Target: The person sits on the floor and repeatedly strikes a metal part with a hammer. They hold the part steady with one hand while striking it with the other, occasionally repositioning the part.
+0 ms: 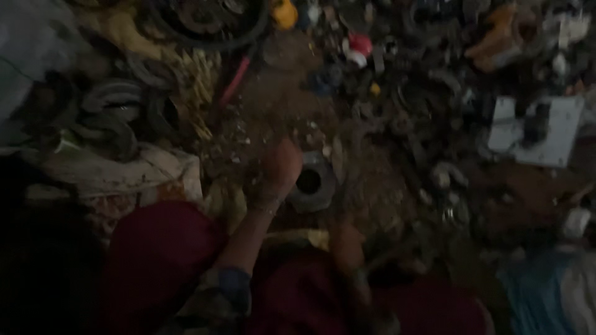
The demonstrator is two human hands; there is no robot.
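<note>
The view is dim and blurred. My left hand (pixel 278 172) reaches forward over the dirt floor, with a bangle at the wrist. It rests against the left side of a thick grey metal ring (pixel 312 182) with a dark hole in its middle. Whether the fingers grip the ring is unclear. My right hand (pixel 345 241) is lower, close to my lap in dark red cloth (pixel 155 260). Its fingers look curled, and a dark blurred shape (pixel 388 253) extends to its right. I cannot tell if the hand holds it.
Scrap metal parts and rings lie heaped at the back right (pixel 428 93) and left (pixel 112 118). A grey flat plate (pixel 562 142) lies at right, a red rod (pixel 234 80) at the back, a yellow-orange object (pixel 496 37) far right, and blue cloth (pixel 546 291) at bottom right.
</note>
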